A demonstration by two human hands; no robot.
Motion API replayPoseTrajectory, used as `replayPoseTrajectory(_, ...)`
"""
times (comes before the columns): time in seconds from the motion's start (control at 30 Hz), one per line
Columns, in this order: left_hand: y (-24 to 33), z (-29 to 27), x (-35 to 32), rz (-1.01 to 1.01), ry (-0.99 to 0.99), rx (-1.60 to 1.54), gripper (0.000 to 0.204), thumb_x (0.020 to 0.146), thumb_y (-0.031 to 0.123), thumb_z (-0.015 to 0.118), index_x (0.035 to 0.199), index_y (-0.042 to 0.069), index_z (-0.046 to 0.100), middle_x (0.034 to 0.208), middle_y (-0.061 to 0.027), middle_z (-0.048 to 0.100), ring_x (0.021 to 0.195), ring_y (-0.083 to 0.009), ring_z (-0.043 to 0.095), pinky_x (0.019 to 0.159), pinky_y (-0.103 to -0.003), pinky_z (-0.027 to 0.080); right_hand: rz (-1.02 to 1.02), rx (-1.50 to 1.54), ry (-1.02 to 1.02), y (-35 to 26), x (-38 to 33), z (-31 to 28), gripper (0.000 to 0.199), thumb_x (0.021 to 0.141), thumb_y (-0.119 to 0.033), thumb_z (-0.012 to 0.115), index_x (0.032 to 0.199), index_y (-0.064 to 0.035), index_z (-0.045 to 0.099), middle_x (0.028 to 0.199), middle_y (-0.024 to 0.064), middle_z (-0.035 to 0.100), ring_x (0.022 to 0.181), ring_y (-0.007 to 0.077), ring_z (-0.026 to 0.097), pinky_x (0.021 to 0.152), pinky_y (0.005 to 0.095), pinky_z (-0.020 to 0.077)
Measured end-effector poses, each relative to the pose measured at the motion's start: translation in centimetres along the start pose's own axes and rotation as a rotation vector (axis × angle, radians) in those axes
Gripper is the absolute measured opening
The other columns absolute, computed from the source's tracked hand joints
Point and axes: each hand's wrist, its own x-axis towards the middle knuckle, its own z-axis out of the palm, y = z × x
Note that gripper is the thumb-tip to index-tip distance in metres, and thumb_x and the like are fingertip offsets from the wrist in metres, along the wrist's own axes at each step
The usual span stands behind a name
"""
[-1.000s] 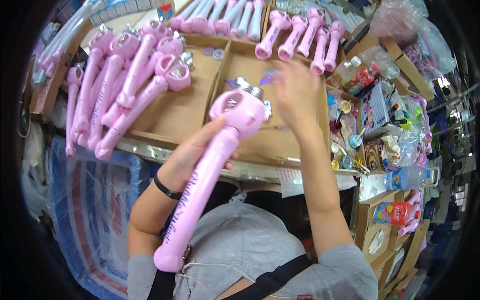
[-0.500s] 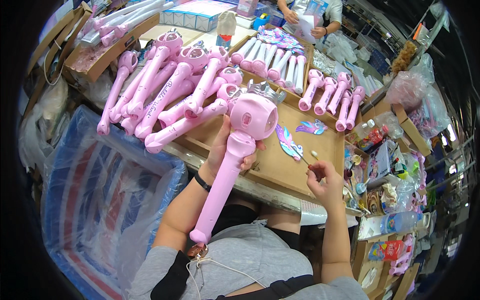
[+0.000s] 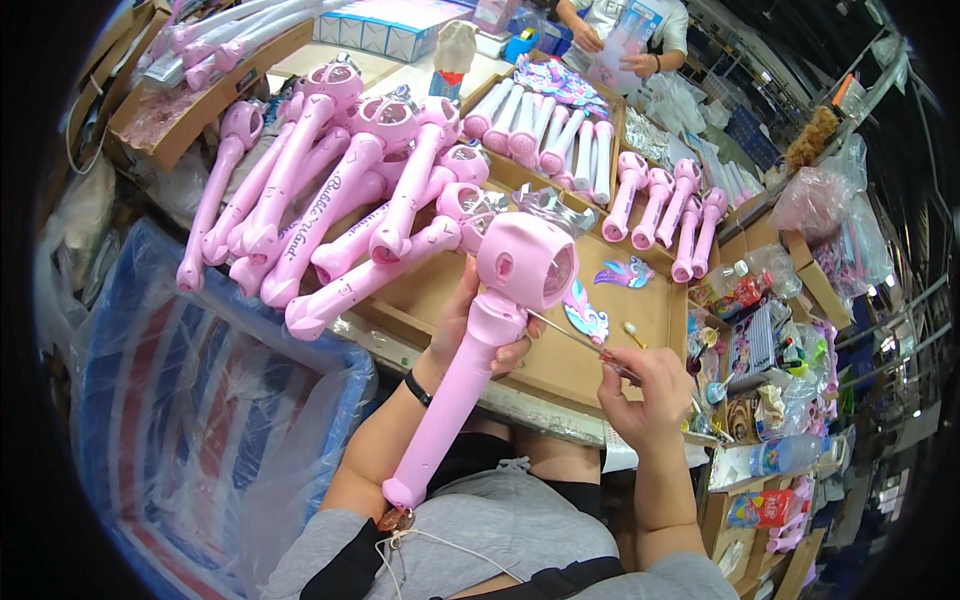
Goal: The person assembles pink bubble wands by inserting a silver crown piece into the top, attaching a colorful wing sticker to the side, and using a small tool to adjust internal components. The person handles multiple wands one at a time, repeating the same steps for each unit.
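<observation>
My left hand is wrapped around the neck of a pink toy bubble wand, just below its round head with a silver crown. The wand leans head-up, its handle end near my lap. In my right hand is a slim screwdriver-like tool with a reddish grip, pinched between thumb and fingers. Its tip points at the wand's neck; whether it touches is unclear. Two purple-blue wing pieces and a cotton swab lie in the cardboard tray beyond my hands.
A pile of crowned pink wands lies to the left, above a striped blue bag. White-handled wands and more pink wands sit farther back. Bottles stand at the right. Another person's hands work at the far side.
My right hand has brought the tool leftward, up to the wand's neck. The held wand has shifted slightly right and down in the view. Across the table, the other person's hands have moved slightly.
</observation>
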Motion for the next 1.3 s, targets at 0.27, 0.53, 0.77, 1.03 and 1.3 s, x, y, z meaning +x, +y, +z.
replayPoseTrajectory(0.27, 0.9, -1.9, 2.0, -0.059, -0.036, -0.153, 0.077, 0.087, 0.065, 0.036, 0.135, 0.005, 0.031, 0.099, -0.0268, 0.053, 0.049, -0.0206, 0.051, 0.035, -0.025, 0.041, 0.025, -0.035, -0.026, 1.8, 1.4, 0.9, 0.024, 0.066, 0.001, 0.071, 0.087, -0.0063, 0.062, 0.069, 0.0033, 0.060, 0.054, 0.0174, 0.056, 0.047, 0.0271, 0.0435)
replayPoseTrajectory(0.53, 1.6, -0.3, 3.1, -0.047, 0.273, 0.176, 0.081, 0.085, 0.070, 0.032, 0.121, -0.001, 0.040, 0.090, -0.0213, 0.056, 0.048, -0.0185, 0.054, 0.034, -0.025, 0.044, 0.617, 0.464, -0.151, 4.5, 0.2, 1.8, 0.013, 0.082, -0.005, 0.064, 0.094, 0.0007, 0.063, 0.077, 0.0069, 0.064, 0.064, 0.0108, 0.059, 0.056, 0.0241, 0.0459)
replayPoseTrajectory(0.77, 1.2, 1.1, 4.9, -0.085, 0.416, 0.393, 0.074, 0.087, 0.067, 0.029, 0.111, 0.000, 0.046, 0.079, -0.0146, 0.059, 0.048, -0.0179, 0.057, 0.037, -0.026, 0.047, 0.386, 0.218, -0.124, 7.2, -1.9, 3.4, 0.010, 0.080, -0.004, 0.064, 0.090, -0.0023, 0.063, 0.072, 0.0088, 0.060, 0.059, 0.0190, 0.058, 0.052, 0.0258, 0.0436)
replayPoseTrajectory(1.03, -1.3, 0.0, 5.9, -0.152, 0.407, 0.547, 0.075, 0.086, 0.069, 0.030, 0.115, 0.002, 0.045, 0.079, -0.0129, 0.060, 0.047, -0.0157, 0.057, 0.038, -0.025, 0.047, 0.595, 0.438, -0.207, 9.1, -4.3, 1.5, 0.008, 0.084, -0.009, 0.061, 0.087, -0.0016, 0.063, 0.073, 0.0095, 0.062, 0.064, 0.0193, 0.059, 0.056, 0.0264, 0.0446)
replayPoseTrajectory(1.3, -3.9, -0.2, 5.0, -0.167, 0.462, 0.665, 0.073, 0.086, 0.066, 0.035, 0.116, 0.001, 0.045, 0.081, -0.0147, 0.060, 0.049, -0.0175, 0.058, 0.039, -0.026, 0.047, 1.093, 0.988, -0.374, 9.7, -7.0, -0.1, 0.025, 0.091, -0.021, 0.054, 0.087, 0.0022, 0.063, 0.074, 0.0023, 0.060, 0.065, 0.0106, 0.053, 0.058, 0.0251, 0.0423)
